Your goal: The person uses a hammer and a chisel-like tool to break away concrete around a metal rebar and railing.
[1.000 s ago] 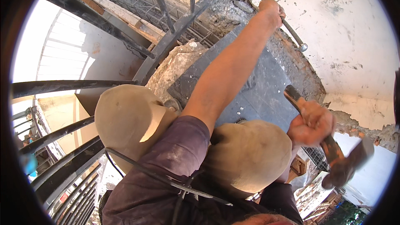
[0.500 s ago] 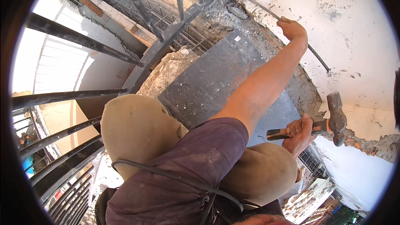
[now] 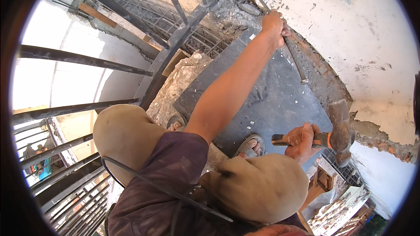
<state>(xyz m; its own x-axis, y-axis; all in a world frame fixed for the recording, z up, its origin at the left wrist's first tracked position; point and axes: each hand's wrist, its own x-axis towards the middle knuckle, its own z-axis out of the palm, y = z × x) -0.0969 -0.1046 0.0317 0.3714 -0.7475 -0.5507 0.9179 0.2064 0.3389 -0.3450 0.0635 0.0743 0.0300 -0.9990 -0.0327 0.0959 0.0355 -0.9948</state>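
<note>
My left hand (image 3: 273, 28), on an outstretched arm, is closed around a long steel chisel (image 3: 294, 59). The chisel's far end reaches the broken concrete edge (image 3: 247, 6) beside the white wall, though its exact contact is unclear. Its near, flattened end sticks out over a dark grey board (image 3: 262, 87). Lower right, my right hand (image 3: 302, 142) grips the black-and-orange handle of a hammer (image 3: 341, 133). The heavy, worn hammer head stands clear of the chisel, close to the chipped lower wall.
My sandalled feet (image 3: 251, 146) rest at the board's near edge, below my bent knees. A black metal railing (image 3: 173, 46) runs along the left, with exposed rebar (image 3: 168, 15) beyond it. The white wall (image 3: 345, 39) rises on the right. Lumber and debris (image 3: 337, 209) lie lower right.
My left hand has moved left with the chisel, whose near end has swung away from the wall to over the board. The hammer has shifted slightly down and left.
</note>
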